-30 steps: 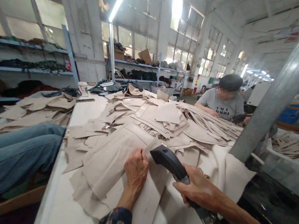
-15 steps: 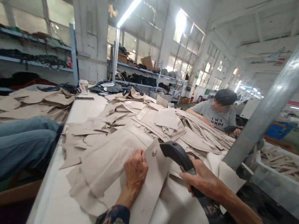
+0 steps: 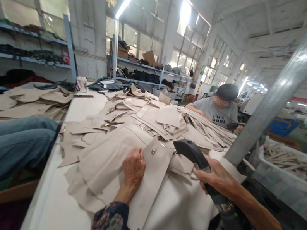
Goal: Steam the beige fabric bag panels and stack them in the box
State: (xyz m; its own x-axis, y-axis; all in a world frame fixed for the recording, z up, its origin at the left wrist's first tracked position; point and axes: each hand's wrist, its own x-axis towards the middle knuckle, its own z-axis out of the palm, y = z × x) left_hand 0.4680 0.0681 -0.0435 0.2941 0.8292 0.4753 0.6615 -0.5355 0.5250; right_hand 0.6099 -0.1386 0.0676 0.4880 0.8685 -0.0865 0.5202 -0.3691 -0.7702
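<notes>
My left hand (image 3: pixel 134 168) is closed on the edge of a flat beige leather piece (image 3: pixel 150 184), its fingers curled over it. This piece has a small metal fitting (image 3: pixel 154 151) near its upper end and a zigzag-cut lower edge. In my right hand (image 3: pixel 218 178) is a black curved nozzle (image 3: pixel 192 151), gripped by its handle, with a thick hose-like part running down below. Its mouth points left and stands a little apart from the leather piece. Under my left hand lie larger beige panels (image 3: pixel 104 158), stacked and overlapping.
Many beige pieces (image 3: pixel 168 118) are heaped across the white table (image 3: pixel 50 218). A slanted metal post (image 3: pixel 274 98) rises at the right, beside a bin (image 3: pixel 304 191) of beige strips. A co-worker (image 3: pixel 217 108) sits beyond the heap; another person's legs (image 3: pixel 15 150) are at the left.
My right hand has drawn the black nozzle to the right, away from the metal fitting. My left hand still holds the leather piece; the view has shifted slightly.
</notes>
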